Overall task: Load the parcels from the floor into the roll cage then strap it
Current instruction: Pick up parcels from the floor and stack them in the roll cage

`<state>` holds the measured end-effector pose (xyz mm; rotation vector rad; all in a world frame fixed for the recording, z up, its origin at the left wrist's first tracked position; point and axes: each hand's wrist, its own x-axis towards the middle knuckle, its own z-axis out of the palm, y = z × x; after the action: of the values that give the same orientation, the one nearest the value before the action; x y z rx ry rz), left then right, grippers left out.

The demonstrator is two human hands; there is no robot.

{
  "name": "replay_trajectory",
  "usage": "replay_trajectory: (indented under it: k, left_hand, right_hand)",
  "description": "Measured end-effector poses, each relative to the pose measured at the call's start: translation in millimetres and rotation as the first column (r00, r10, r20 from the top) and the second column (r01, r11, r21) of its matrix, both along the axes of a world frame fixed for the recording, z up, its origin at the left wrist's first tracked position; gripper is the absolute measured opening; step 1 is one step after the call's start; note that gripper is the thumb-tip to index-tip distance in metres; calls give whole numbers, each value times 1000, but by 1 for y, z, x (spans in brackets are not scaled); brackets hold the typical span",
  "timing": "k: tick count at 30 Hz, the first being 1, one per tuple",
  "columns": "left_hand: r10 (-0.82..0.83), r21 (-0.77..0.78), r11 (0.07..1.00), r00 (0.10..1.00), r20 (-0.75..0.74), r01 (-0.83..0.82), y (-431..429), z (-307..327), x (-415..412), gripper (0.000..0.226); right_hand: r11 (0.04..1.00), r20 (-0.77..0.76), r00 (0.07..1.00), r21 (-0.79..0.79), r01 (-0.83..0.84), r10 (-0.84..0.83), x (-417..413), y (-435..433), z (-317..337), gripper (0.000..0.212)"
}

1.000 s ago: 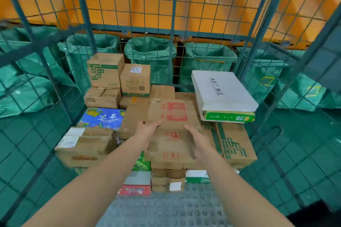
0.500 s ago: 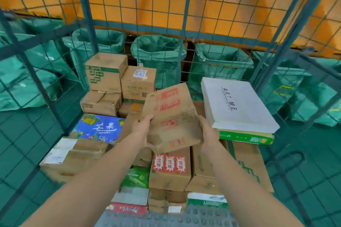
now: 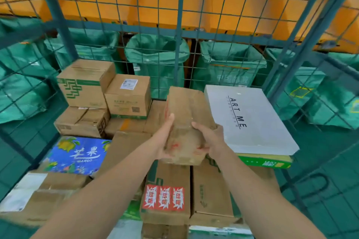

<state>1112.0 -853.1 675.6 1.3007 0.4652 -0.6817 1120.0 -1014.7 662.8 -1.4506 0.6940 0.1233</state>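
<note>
A crumpled brown cardboard parcel [image 3: 186, 114] with red print is held up over the stacked load inside the green wire roll cage [image 3: 181, 31]. My left hand [image 3: 165, 137] grips its left side and my right hand [image 3: 210, 140] grips its near right corner. The parcel stands tilted on edge, just left of a flat white box [image 3: 252, 120] marked ART ME. Under it lie brown cartons, one carrying red stickers [image 3: 165, 198].
Two taller cartons [image 3: 87, 83] [image 3: 128, 95] are stacked at the back left, and a blue mango box [image 3: 77, 155] lies at the left. Green sacks [image 3: 157, 54] hang behind the cage's back mesh under orange bins. Mesh walls close both sides.
Both hands have lifted the parcel forward and turned it up on edge, so its plain face now shows. The view has moved closer into the cage.
</note>
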Motion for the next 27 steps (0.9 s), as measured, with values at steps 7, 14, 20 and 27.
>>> replay_trajectory:
  k: [7,14,20,27]
  left_hand:
    - [125,68,989,989,76,-130,-33,-42,73,77]
    - [197,65,978,980,3,-197,-41,-101,131,55]
    - [229,51,973,973,-35,-227,-52,-134,162,47]
    - [304,112,946,953,10,-303,-71,-154,196,33]
  right_hand:
    - [982,62,998,-188,10,2,59,-14,-32,100]
    - [924,-25,999,-380,-41,34,107,-20,-67,105]
    - [902,-76,993,-418,-112,88,134,-30,-92,81]
    - [782,-18,982,-603,-159,186,159,-32,-113,46]
